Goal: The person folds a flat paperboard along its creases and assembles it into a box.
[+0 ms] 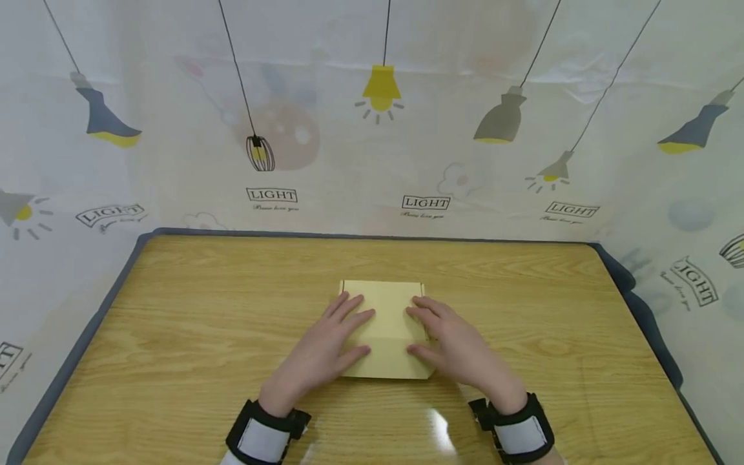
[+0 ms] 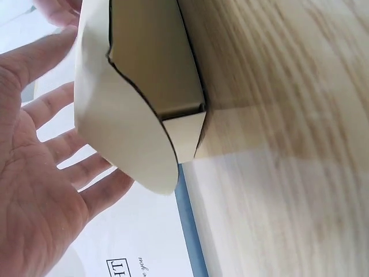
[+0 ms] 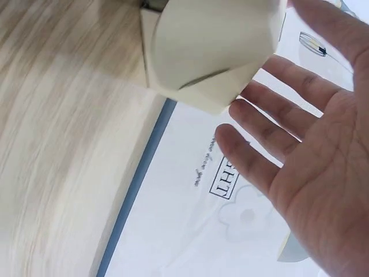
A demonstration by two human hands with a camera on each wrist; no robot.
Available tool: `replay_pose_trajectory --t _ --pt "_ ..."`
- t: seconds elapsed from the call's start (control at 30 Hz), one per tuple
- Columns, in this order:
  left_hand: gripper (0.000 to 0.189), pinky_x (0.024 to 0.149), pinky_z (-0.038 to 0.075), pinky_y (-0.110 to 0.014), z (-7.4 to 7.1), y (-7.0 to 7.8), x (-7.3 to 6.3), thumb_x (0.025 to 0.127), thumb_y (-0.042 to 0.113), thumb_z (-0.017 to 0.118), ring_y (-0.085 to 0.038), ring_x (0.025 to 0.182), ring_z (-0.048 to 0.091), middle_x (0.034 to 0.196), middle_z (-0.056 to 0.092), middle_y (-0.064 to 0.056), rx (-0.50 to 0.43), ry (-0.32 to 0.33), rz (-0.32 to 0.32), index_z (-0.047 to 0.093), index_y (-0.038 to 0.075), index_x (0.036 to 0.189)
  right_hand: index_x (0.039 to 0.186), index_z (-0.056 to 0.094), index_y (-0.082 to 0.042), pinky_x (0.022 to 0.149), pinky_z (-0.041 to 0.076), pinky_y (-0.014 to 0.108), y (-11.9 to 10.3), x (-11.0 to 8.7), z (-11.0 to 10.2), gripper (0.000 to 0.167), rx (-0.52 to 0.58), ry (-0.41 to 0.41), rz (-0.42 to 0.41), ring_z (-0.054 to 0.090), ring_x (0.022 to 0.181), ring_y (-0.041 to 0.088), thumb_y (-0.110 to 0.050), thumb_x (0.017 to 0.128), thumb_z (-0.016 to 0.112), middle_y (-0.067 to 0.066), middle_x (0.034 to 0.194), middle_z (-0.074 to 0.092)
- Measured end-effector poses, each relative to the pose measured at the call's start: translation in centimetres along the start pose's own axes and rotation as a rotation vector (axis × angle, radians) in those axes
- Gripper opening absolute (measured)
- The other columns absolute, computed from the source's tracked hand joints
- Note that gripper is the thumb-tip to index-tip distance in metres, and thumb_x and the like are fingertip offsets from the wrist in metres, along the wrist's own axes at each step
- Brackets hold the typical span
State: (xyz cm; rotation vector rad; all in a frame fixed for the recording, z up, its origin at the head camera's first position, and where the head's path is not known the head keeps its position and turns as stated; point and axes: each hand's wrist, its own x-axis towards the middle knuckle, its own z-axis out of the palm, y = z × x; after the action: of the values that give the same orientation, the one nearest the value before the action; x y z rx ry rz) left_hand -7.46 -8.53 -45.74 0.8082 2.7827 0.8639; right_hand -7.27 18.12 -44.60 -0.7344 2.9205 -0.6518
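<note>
A pale yellow cardboard box lies at the middle of the wooden table, its lid folded over the top. My left hand rests on the lid's left side with fingers spread and straight. On the right side, my right hand touches the lid with its fingers extended. In the left wrist view, a rounded side flap sticks out beside the box's opening, near the left fingers. A rounded flap also shows in the right wrist view, close to the right fingers. The box's inside is mostly hidden.
The wooden table has a grey-blue edge along its back and sides. Behind it hangs a white sheet printed with lamps and lettering. Each wrist wears a black strap with a pale panel.
</note>
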Motion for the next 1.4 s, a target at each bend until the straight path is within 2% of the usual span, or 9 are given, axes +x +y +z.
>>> replay_pose_trajectory --t 0.17,0.3,0.53,0.7,0.93,1.13,1.4 --pt "0.072 0.124 0.039 -0.063 -0.7 -0.5 0.5 0.094 0.037 0.079 -0.046 0.162 0.025 0.171 0.034 -0.019 -0.002 -0.016 -0.024 0.050 0.014 0.156 0.159 0.045 -0.008 0.114 0.051 0.060 1.9 0.4 -0.5 0.087 0.055 -0.064 0.015 0.047 0.148 0.047 -0.038 0.088 0.086 0.021 0.168 0.038" --pt "0.086 0.126 0.035 -0.065 -1.4 -1.5 1.1 0.091 0.044 0.082 -0.045 0.164 0.020 0.176 0.024 -0.018 -0.010 -0.069 -0.042 0.042 0.017 0.162 0.164 0.035 -0.011 0.117 0.047 0.063 3.1 1.3 -0.9 0.099 0.092 -0.122 -0.013 0.041 0.153 0.048 -0.044 0.086 0.087 0.022 0.172 0.029" --pt "0.103 0.127 0.035 -0.063 -1.8 -3.4 1.5 0.085 0.054 0.084 -0.039 0.166 0.016 0.180 0.010 -0.010 -0.059 -0.145 -0.110 0.029 0.026 0.167 0.167 0.030 -0.015 0.118 0.046 0.063 3.9 2.3 -1.1 0.108 0.153 -0.211 -0.021 0.037 0.156 0.048 -0.054 0.083 0.086 0.021 0.175 0.022" --pt "0.107 0.127 0.036 -0.062 -1.8 -3.8 1.5 0.082 0.055 0.086 -0.037 0.166 0.017 0.181 0.002 -0.005 -0.131 -0.170 -0.146 0.026 0.032 0.168 0.166 0.030 -0.013 0.118 0.047 0.060 4.0 2.4 -1.0 0.111 0.161 -0.216 -0.018 0.038 0.155 0.045 -0.054 0.081 0.088 0.019 0.175 0.023" --pt "0.108 0.125 0.040 -0.060 -1.8 -3.7 1.7 0.078 0.048 0.092 -0.039 0.163 0.026 0.180 0.007 -0.006 -0.161 -0.177 -0.154 0.032 0.029 0.166 0.166 0.032 -0.011 0.120 0.047 0.057 4.0 2.5 -0.7 0.113 0.153 -0.207 -0.004 0.041 0.155 0.042 -0.050 0.077 0.092 0.016 0.174 0.026" --pt "0.106 0.124 0.042 -0.058 -1.6 -3.7 1.6 0.079 0.041 0.093 -0.039 0.160 0.032 0.179 0.010 -0.008 -0.153 -0.175 -0.148 0.034 0.027 0.166 0.164 0.035 -0.007 0.117 0.049 0.057 3.9 2.5 -0.6 0.111 0.125 -0.184 -0.015 0.047 0.150 0.042 -0.046 0.077 0.093 0.020 0.171 0.032" --pt "0.097 0.118 0.049 -0.052 -1.1 -3.6 1.7 0.079 0.034 0.094 -0.034 0.147 0.046 0.171 0.027 -0.011 -0.105 -0.122 -0.103 0.043 0.020 0.161 0.161 0.040 -0.006 0.116 0.051 0.054 3.4 2.6 -0.5 0.105 0.085 -0.168 -0.026 0.053 0.145 0.038 -0.039 0.077 0.095 0.018 0.165 0.041"
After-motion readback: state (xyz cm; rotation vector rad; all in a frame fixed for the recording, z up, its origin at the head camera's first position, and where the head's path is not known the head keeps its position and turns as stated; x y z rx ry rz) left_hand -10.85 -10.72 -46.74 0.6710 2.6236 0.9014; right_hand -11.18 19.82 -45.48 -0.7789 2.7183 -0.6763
